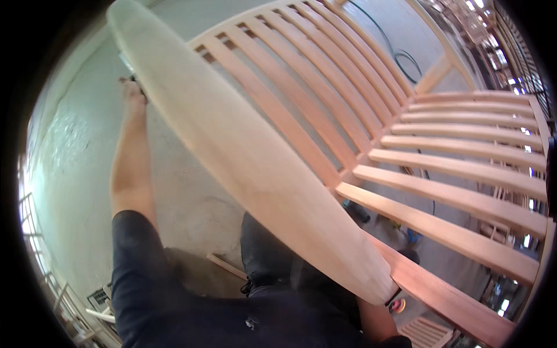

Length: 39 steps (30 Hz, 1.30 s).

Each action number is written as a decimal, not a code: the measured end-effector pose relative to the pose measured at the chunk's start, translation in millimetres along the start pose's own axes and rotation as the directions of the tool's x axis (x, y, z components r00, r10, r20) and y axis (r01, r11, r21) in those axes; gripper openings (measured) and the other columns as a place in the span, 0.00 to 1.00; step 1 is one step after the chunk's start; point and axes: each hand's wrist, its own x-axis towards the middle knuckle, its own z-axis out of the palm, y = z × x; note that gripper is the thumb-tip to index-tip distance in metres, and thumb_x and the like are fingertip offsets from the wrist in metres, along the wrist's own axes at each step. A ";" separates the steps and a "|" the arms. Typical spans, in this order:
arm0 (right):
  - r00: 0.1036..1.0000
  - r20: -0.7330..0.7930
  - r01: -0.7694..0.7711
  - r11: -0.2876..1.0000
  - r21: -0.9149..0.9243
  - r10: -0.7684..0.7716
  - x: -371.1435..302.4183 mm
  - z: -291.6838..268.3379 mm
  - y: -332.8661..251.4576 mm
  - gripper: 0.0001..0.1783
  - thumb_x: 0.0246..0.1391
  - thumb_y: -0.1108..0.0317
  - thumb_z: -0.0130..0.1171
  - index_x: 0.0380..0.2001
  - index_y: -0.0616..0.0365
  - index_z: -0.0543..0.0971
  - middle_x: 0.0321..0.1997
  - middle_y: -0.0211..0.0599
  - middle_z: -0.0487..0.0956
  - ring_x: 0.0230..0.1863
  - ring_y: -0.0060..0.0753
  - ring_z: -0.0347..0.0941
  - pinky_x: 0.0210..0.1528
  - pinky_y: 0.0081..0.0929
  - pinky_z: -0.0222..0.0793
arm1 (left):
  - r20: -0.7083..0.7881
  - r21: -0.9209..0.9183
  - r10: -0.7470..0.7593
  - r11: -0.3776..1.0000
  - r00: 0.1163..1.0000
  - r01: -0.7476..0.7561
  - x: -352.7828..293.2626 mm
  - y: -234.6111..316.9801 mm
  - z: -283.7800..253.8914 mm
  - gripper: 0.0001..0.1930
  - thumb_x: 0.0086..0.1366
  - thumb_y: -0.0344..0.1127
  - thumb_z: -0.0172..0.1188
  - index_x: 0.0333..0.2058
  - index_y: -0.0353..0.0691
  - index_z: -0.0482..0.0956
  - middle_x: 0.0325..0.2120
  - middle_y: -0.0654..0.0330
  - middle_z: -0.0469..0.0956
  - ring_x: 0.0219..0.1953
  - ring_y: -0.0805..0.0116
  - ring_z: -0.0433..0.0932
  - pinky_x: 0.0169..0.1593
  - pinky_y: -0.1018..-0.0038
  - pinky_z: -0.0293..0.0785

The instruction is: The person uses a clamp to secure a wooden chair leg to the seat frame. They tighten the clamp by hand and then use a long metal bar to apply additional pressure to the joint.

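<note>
A long, pale wooden armrest (232, 151) runs slantwise across the view, from the upper left to the lower right. It belongs to a slatted wooden bench. At the far left, my left hand (133, 93) is beside the armrest's outer edge near its far end. Its fingers look curled at a small dark thing, partly hidden by the wood, that I cannot make out. My right forearm (376, 320) passes below the near end of the armrest, and that hand is hidden. Close to it, a small round pink and yellow piece (397, 305) shows under the edge.
Rows of slats form the bench's two sections, one upper (301, 75) and one to the right (458, 165). A dark hose (400, 55) lies on the grey floor behind. A loose wooden strip (226, 267) rests near my legs. More wooden furniture frames stand along the right edge.
</note>
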 end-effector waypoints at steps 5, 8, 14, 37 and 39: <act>0.999 -0.038 0.015 0.999 -0.045 -0.017 -1.9 6.3 1.6 0.36 0.43 0.48 0.71 0.55 0.55 0.78 0.53 0.40 0.79 0.54 0.48 0.75 0.55 0.43 0.72 | -0.105 -0.038 -0.123 0.992 0.987 0.120 -55.2 31.1 45.9 0.35 0.77 0.62 0.33 0.50 0.30 0.72 0.42 0.55 0.78 0.43 0.63 0.78 0.47 0.67 0.79; 0.997 -0.057 0.050 0.997 -0.057 -0.053 2.0 16.1 0.4 0.36 0.43 0.48 0.70 0.54 0.55 0.78 0.53 0.41 0.79 0.54 0.48 0.75 0.55 0.43 0.72 | -0.199 0.054 -0.131 0.988 0.971 0.144 -81.1 61.4 71.0 0.36 0.77 0.61 0.34 0.53 0.28 0.70 0.44 0.53 0.79 0.46 0.61 0.80 0.50 0.66 0.80; 0.982 -0.111 0.132 0.974 -0.182 -0.154 -7.0 36.0 0.2 0.36 0.43 0.47 0.70 0.54 0.55 0.79 0.53 0.41 0.79 0.53 0.49 0.76 0.54 0.43 0.73 | -0.055 -0.177 -0.124 0.978 0.991 0.113 -111.7 84.7 63.1 0.26 0.73 0.45 0.47 0.54 0.24 0.70 0.47 0.50 0.79 0.47 0.58 0.82 0.50 0.64 0.83; 0.979 -0.202 -0.086 0.969 -0.233 0.038 -2.5 37.8 6.9 0.42 0.37 0.51 0.74 0.56 0.57 0.74 0.53 0.48 0.79 0.56 0.53 0.74 0.56 0.46 0.72 | 0.239 -0.390 -0.534 0.712 0.811 0.584 -555.8 78.0 138.6 0.15 0.73 0.49 0.57 0.41 0.47 0.62 0.23 0.66 0.64 0.20 0.74 0.66 0.25 0.72 0.70; 0.979 -0.188 -0.116 0.969 -0.219 0.075 -4.3 34.7 6.3 0.44 0.37 0.49 0.75 0.57 0.57 0.73 0.54 0.49 0.79 0.56 0.53 0.75 0.55 0.45 0.73 | 0.199 -0.394 -0.589 0.684 0.783 0.614 -550.9 79.4 141.3 0.17 0.73 0.51 0.56 0.40 0.47 0.62 0.20 0.67 0.62 0.17 0.75 0.62 0.21 0.72 0.65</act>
